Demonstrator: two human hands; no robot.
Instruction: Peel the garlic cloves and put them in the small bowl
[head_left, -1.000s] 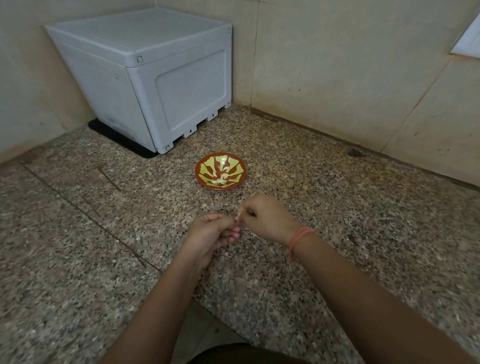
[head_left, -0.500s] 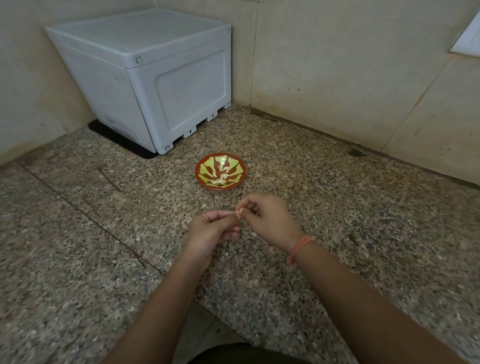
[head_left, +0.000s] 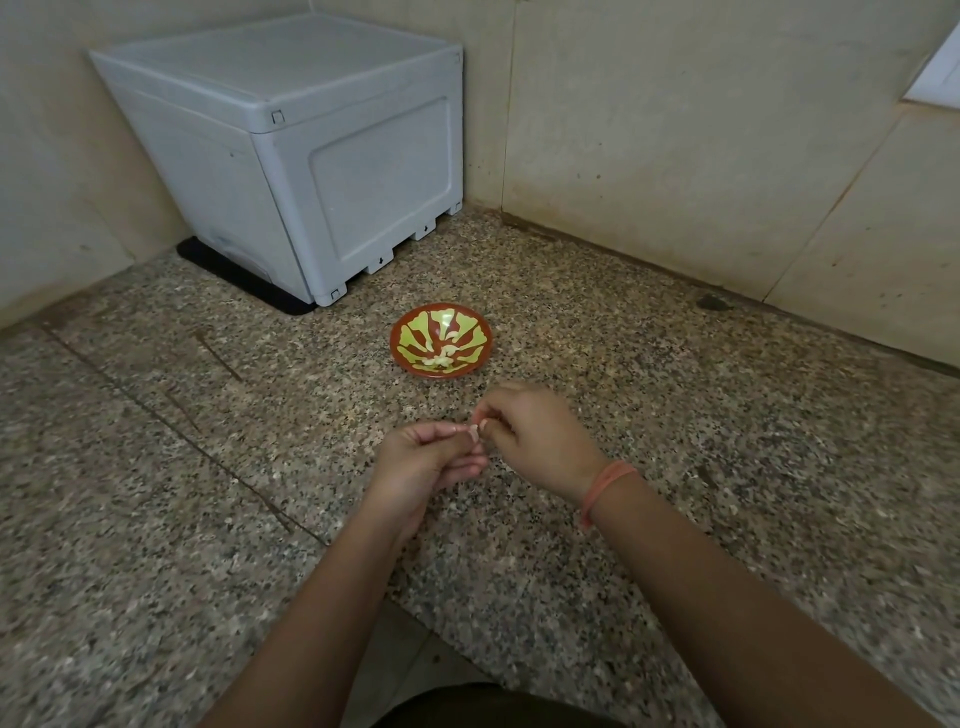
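We see several peeled cloves already in the small bowl (head_left: 441, 340). Our left hand (head_left: 431, 462) and right hand (head_left: 540, 441) both pinch one garlic clove (head_left: 474, 431), peeling unfinished.

Right hand (head_left: 540, 441) rolls a little: its wrist drops toward the person and its fingertips (head_left: 485, 415) now pick slightly higher, at the top of the garlic clove (head_left: 474, 431). Left hand (head_left: 426, 462) nudges slightly right while pinching the clove. A bit more pale clove shows between the two hands, and the right fingertips look motion-blurred.
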